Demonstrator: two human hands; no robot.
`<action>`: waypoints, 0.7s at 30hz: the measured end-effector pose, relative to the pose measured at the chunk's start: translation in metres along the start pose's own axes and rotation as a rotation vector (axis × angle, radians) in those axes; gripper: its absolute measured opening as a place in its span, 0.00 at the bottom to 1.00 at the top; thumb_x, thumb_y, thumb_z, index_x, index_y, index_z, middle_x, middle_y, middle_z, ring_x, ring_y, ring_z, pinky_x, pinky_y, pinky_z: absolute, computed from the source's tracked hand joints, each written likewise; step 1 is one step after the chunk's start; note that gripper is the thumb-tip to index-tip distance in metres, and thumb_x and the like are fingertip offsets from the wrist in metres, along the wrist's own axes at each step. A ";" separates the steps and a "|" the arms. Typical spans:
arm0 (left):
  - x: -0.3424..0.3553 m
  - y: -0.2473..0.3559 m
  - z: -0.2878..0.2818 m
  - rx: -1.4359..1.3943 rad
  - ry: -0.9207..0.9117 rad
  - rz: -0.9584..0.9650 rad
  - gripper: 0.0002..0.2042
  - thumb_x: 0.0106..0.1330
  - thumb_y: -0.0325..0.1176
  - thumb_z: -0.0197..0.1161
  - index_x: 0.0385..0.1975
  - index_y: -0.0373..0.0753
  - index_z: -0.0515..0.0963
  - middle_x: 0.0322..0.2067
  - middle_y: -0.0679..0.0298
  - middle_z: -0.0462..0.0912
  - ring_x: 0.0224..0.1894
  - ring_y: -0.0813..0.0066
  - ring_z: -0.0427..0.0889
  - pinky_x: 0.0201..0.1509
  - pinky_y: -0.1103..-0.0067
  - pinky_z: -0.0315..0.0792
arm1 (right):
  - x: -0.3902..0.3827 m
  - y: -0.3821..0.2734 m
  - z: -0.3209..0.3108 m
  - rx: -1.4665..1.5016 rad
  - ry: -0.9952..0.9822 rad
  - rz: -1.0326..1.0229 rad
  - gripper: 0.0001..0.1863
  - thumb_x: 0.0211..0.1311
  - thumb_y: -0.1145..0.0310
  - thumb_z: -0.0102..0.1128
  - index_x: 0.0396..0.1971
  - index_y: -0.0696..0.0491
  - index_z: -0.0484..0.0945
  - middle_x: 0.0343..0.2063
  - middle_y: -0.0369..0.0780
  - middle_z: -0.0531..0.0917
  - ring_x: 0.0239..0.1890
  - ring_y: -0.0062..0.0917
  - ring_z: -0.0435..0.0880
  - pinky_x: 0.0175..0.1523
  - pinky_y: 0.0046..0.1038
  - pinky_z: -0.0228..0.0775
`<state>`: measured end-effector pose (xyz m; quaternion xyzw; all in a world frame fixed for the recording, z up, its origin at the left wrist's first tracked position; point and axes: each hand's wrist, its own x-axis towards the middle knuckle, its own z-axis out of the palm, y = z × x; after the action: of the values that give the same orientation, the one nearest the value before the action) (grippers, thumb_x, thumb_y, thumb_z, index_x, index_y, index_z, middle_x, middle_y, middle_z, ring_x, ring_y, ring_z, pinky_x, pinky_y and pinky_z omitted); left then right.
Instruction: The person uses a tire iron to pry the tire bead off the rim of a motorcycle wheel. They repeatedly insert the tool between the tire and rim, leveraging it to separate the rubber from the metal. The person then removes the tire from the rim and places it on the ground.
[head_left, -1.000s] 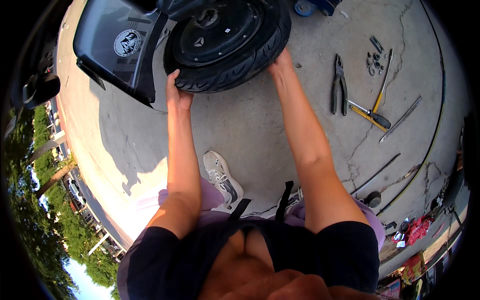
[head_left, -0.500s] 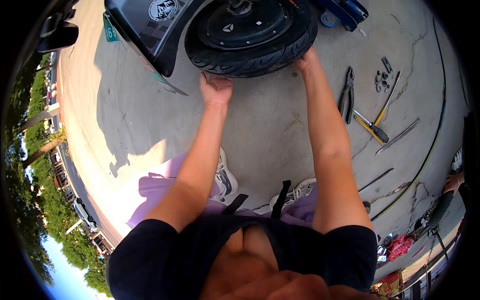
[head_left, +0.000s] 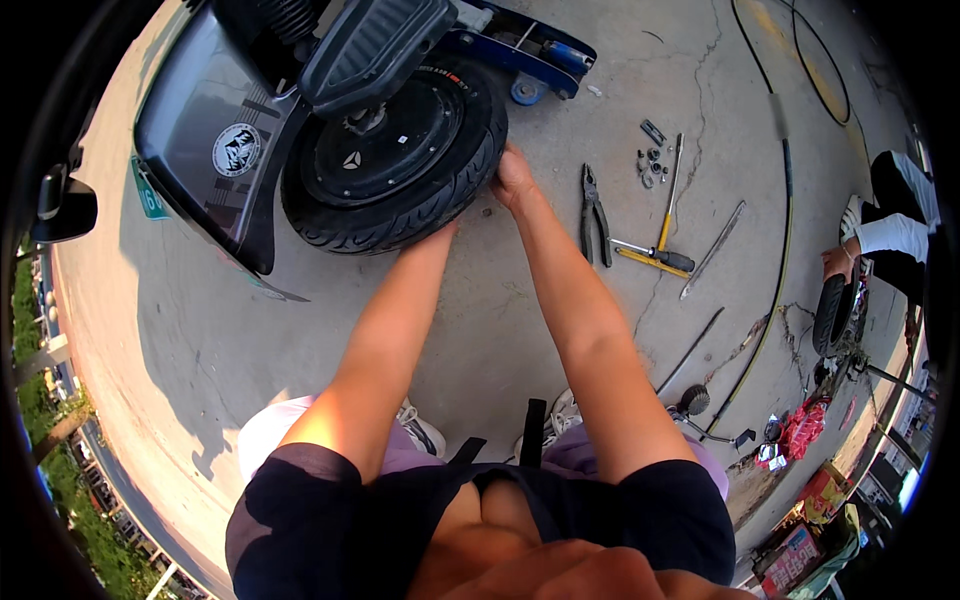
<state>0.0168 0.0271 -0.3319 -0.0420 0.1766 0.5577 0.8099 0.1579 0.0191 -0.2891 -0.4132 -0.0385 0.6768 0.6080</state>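
A scooter's wheel [head_left: 395, 150], a black tyre around a dark hub, sits at the upper left beneath the tilted scooter body [head_left: 195, 130]. My right hand [head_left: 513, 180] grips the tyre's right edge, its fingertips hidden behind the rubber. Beneath the tyre's near edge reaches my left hand [head_left: 440, 232]; only the wrist and heel of the palm show, and its fingers are hidden under the wheel. A blue floor jack [head_left: 520, 50] stands just behind the wheel.
Pliers [head_left: 594, 215], several small nuts [head_left: 652, 168], screwdrivers [head_left: 655, 257] and a flat metal bar [head_left: 713, 250] lie on the concrete to the right. A hose [head_left: 785, 220] runs past them. Farther right, another person's hand [head_left: 840, 262] touches a tyre [head_left: 832, 312].
My view has swung right, so the wheel appears lower and farther left. My left hand, palm up before the tyre earlier, has slid underneath it. My right hand remains at the tyre's edge.
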 end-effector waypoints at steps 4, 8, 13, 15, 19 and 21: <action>0.009 -0.004 -0.003 -0.013 -0.059 -0.065 0.18 0.68 0.39 0.51 0.51 0.35 0.73 0.54 0.58 0.75 0.58 0.60 0.72 0.60 0.63 0.67 | -0.001 -0.005 -0.031 0.083 -0.114 -0.140 0.24 0.64 0.78 0.47 0.60 0.64 0.59 0.52 0.47 0.74 0.53 0.32 0.76 0.57 0.32 0.71; 0.012 -0.002 -0.008 0.001 -0.066 -0.104 0.18 0.68 0.39 0.50 0.51 0.35 0.73 0.55 0.58 0.74 0.58 0.59 0.71 0.61 0.63 0.66 | -0.016 -0.002 -0.041 0.361 -0.031 -0.182 0.18 0.69 0.72 0.45 0.55 0.64 0.63 0.52 0.50 0.73 0.55 0.35 0.75 0.62 0.37 0.68; 0.008 -0.003 -0.010 -0.004 -0.073 -0.164 0.19 0.67 0.39 0.50 0.52 0.35 0.72 0.56 0.57 0.74 0.59 0.59 0.70 0.62 0.63 0.65 | -0.028 0.001 -0.045 0.609 -0.017 -0.183 0.10 0.71 0.69 0.44 0.42 0.61 0.68 0.50 0.52 0.74 0.58 0.38 0.73 0.61 0.39 0.70; 0.008 -0.007 -0.011 -0.003 -0.077 -0.191 0.19 0.67 0.39 0.50 0.53 0.35 0.72 0.56 0.57 0.73 0.60 0.59 0.70 0.62 0.62 0.65 | -0.027 0.003 -0.047 0.605 -0.040 -0.175 0.10 0.71 0.69 0.44 0.41 0.61 0.69 0.50 0.52 0.75 0.57 0.38 0.74 0.59 0.38 0.72; 0.013 -0.012 -0.015 0.016 -0.121 -0.239 0.19 0.67 0.39 0.50 0.53 0.34 0.71 0.57 0.57 0.72 0.60 0.59 0.69 0.63 0.62 0.64 | -0.036 -0.010 -0.046 -0.176 0.130 -0.090 0.12 0.71 0.68 0.43 0.43 0.61 0.71 0.43 0.48 0.80 0.45 0.37 0.82 0.49 0.35 0.77; 0.027 -0.012 -0.015 0.018 -0.176 -0.271 0.19 0.67 0.39 0.49 0.54 0.34 0.71 0.57 0.57 0.72 0.60 0.59 0.69 0.63 0.62 0.63 | -0.034 0.004 -0.058 -1.123 0.159 -0.285 0.13 0.65 0.66 0.51 0.38 0.61 0.78 0.29 0.46 0.84 0.33 0.36 0.84 0.42 0.34 0.74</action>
<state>0.0327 0.0430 -0.3563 -0.0093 0.1025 0.4433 0.8904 0.1873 -0.0375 -0.3117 -0.7125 -0.4010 0.4311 0.3817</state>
